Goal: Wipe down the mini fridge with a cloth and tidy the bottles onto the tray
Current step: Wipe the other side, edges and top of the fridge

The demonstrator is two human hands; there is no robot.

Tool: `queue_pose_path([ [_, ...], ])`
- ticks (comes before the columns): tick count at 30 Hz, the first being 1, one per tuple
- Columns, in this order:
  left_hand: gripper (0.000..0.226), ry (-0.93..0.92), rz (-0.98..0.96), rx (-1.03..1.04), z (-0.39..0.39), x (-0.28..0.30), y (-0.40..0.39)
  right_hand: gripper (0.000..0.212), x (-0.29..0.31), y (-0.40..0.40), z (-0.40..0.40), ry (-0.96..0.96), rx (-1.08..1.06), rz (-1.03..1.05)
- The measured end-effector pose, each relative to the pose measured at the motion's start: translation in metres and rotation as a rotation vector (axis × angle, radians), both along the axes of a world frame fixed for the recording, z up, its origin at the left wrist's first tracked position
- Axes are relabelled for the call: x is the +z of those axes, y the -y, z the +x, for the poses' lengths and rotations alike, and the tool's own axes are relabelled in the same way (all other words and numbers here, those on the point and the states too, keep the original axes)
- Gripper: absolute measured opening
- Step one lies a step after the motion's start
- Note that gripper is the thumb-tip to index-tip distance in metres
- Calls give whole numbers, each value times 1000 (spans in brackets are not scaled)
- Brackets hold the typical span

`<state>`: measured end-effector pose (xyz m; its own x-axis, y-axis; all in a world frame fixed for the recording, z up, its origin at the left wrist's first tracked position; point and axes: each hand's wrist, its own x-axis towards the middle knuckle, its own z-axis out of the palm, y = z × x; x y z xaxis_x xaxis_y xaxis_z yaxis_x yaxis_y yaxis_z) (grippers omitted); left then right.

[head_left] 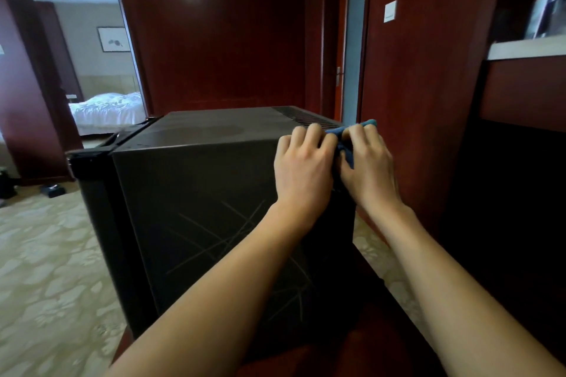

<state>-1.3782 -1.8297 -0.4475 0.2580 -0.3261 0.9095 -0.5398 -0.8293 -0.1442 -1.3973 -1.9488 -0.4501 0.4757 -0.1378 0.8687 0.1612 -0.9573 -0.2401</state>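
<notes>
At the mini fridge (214,193) top's vent-side corner, my left hand (301,168) and right hand (370,165) curl onto the blue cloth (347,144) — wiping underway; I judge the sweep across the top comes next.

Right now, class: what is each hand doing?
Left hand: fingers curled, gripping the blue cloth.
Right hand: gripping the same cloth.

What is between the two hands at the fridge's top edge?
A blue cloth, gripped by the left hand and right hand against the mini fridge, in the head view.
</notes>
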Motion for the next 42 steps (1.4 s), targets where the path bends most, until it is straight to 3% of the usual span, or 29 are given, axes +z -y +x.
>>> queue_pose_path([
  [9, 11, -5, 80, -63, 1, 0, 10, 19, -9, 8, 2, 75, 97, 231],
  [15, 9, 52, 42, 0, 1, -12, -38, 23, -18, -39, 3, 87, 59, 148],
  [20, 5, 87, -16, 98, -1, -17, -107, 27, -13, -100, 1, 96, 171, 63],
  [24, 10, 81, -95, 165, -5, -14, -165, 47, -4, -153, 3, 81, 300, 23],
  [28, 15, 72, -188, 223, -8, -20, -206, 41, -5, -196, 3, 127, 376, -26],
  [32, 23, 62, -226, 268, -9, -25, -229, 57, -12, -219, 6, 170, 433, -31],
  [37, 29, 77, -194, 313, -10, -33, -243, 37, -22, -227, 14, 217, 396, -86],
  [42, 29, 65, -198, 326, -11, -34, -239, 35, -26, -228, 20, 239, 411, -82],
])
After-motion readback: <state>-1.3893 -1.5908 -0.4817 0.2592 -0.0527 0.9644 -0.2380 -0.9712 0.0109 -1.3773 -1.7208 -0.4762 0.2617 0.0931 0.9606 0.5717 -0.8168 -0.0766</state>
